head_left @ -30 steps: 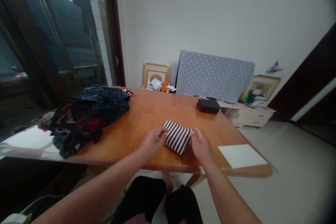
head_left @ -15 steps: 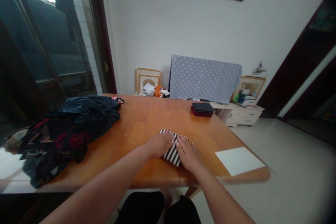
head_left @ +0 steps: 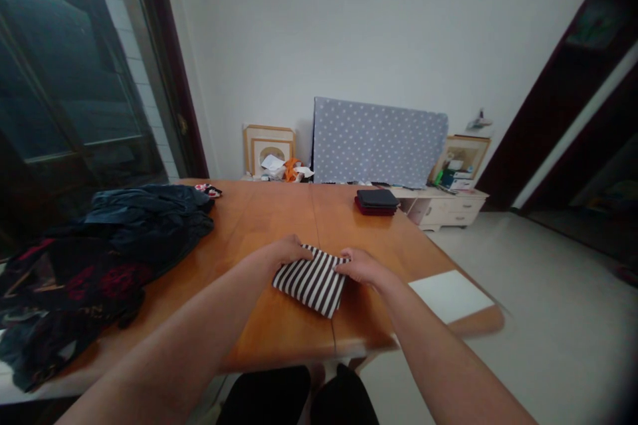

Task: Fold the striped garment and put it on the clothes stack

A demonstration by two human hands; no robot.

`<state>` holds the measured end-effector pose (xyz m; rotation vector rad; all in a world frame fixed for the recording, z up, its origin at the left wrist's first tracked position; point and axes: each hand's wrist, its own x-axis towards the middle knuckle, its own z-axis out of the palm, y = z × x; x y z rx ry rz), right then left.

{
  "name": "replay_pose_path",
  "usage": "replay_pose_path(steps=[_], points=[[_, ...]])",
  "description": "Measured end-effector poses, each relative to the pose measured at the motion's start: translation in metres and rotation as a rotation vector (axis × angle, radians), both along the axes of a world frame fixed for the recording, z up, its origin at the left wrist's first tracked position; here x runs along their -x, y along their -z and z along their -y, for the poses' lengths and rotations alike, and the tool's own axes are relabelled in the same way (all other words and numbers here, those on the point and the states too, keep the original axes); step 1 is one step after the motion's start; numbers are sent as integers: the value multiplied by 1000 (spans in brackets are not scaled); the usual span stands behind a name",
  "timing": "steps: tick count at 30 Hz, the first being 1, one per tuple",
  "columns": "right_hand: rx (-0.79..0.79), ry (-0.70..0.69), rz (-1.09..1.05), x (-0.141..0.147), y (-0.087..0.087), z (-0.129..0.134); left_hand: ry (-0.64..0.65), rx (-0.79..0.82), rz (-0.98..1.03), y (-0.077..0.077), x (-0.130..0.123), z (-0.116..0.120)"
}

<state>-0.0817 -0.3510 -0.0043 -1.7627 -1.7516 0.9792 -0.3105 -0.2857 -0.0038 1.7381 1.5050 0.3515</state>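
A black-and-white striped cloth point(head_left: 313, 281), folded into a compact shape, is tilted up a little over the near middle of the wooden table point(head_left: 272, 212). My left hand point(head_left: 288, 251) pinches its upper left edge. At the upper right corner, my right hand point(head_left: 359, 265) grips the fabric between thumb and fingers. The cloth's lower edge hangs toward me; whether it touches the tabletop I cannot tell.
Dark clothes point(head_left: 149, 219) lie heaped along the table's left side. Toward the back right sits a stack of folded dark cloths point(head_left: 376, 202). A white sheet point(head_left: 451, 295) lies near the right edge. Beyond stand a draped dotted cover point(head_left: 379, 139) and a white cabinet point(head_left: 451, 209).
Both hands were lying flat on the striped cloth; now they grip its upper corners. More of the cloth shows, lifted and tilted. The camera view has shifted slightly to the right.
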Motion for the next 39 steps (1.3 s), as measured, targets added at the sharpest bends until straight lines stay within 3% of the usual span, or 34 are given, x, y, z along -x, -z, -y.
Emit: replay_pose_path(steps=[5, 10, 14, 18, 22, 26, 29, 34, 39], points=[[151, -81, -20, -2, -6, -14, 22, 225, 111, -13, -1, 2], [75, -108, -140, 0, -8, 1, 102, 286, 273, -21, 12, 14], [-108, -113, -329, 8, -18, 31, 177, 95, 435, -31, 30, 34], [-247, -159, -405, 18, -36, 65, 234, -156, 418, -51, 46, 70], [-409, -147, -288, 27, -46, 95, 295, -319, 406, -62, 60, 111], [-492, -136, -175, 35, -45, 115, 331, -496, 270, -55, 68, 137], [-511, -153, -159, 40, -46, 121, 323, -587, 128, -57, 65, 149], [-553, -190, -128, 52, -55, 130, 409, -738, -61, -80, 39, 161], [-551, -191, -172, 55, -68, 145, 492, -619, 34, -88, 23, 168]])
